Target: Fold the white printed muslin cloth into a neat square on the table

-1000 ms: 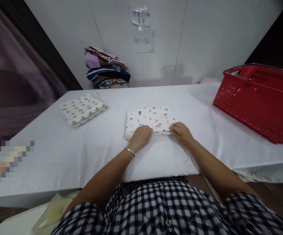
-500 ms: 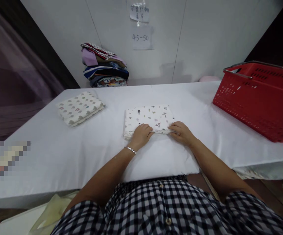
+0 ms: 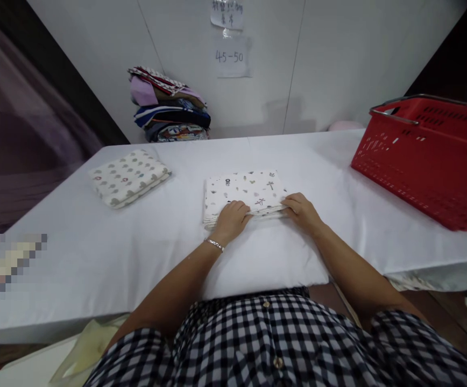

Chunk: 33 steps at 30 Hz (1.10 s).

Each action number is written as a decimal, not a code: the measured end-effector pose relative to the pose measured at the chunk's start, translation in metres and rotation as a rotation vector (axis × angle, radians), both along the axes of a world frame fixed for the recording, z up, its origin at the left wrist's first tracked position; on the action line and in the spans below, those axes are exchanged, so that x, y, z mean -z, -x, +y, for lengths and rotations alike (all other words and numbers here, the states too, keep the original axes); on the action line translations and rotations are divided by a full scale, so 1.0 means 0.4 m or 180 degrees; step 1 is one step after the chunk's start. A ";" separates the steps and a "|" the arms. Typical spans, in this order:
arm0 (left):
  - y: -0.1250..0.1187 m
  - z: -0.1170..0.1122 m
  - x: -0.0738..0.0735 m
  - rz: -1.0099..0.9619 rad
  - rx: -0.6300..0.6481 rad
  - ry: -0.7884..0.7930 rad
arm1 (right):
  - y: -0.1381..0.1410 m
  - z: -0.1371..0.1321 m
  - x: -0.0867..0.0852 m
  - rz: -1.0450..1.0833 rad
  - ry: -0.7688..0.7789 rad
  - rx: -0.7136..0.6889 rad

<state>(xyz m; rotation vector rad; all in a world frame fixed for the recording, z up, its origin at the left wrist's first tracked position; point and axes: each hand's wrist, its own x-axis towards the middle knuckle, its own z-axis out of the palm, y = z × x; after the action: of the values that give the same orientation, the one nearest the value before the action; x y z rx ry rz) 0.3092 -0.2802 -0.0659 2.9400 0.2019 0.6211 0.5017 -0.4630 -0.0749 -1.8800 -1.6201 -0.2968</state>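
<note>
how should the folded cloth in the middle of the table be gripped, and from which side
Probably by its near long edge, from the wearer's side: the folded cloth lies on the white table with stacked layers showing along that edge, which offers a pinch from above and below. The left hand and right hand are both there, spaced apart.

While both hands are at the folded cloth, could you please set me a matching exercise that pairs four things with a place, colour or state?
Things:
1. Bracelet
2. Basket
3. Tree-print cloth
4. Fabric pile

Descriptions:
A. Mostly red
B. Touched along its near edge by the left hand and right hand
C. Beyond the far edge of the table
D. Around the left hand's wrist

Pairs: 1-D, 2-A, 3-B, 4-C.
</note>
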 end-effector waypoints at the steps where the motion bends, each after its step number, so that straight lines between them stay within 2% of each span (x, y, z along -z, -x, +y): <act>1: -0.002 0.000 0.001 -0.0003 -0.0021 -0.0032 | 0.001 0.004 0.001 -0.0045 -0.0043 0.0077; 8: 0.021 0.005 0.003 0.0155 0.0074 -0.0123 | -0.006 -0.018 0.004 0.0206 0.0239 -0.0096; 17: 0.084 0.050 -0.002 0.0145 0.0016 -0.0162 | -0.008 -0.027 0.012 0.0691 0.0255 0.0032; 22: 0.086 0.052 -0.003 0.0104 -0.0061 -0.0129 | -0.011 -0.013 0.019 0.0799 -0.0122 0.0197; 27: 0.086 0.048 -0.003 0.0054 -0.0087 -0.0055 | -0.029 -0.015 0.030 0.1372 0.0092 0.0023; 29: 0.087 0.045 -0.006 0.0050 -0.0095 -0.0011 | -0.028 -0.017 0.028 0.1274 0.0061 0.0062; 33: 0.075 0.030 -0.012 0.0032 -0.0186 0.0022 | -0.005 -0.009 0.010 0.0516 0.0021 0.0069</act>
<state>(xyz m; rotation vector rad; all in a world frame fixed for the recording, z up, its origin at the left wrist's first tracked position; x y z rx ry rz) 0.2792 -0.2684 -0.0612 2.9408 0.2915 0.6121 0.5035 -0.4667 -0.0791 -1.8766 -1.4948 -0.1440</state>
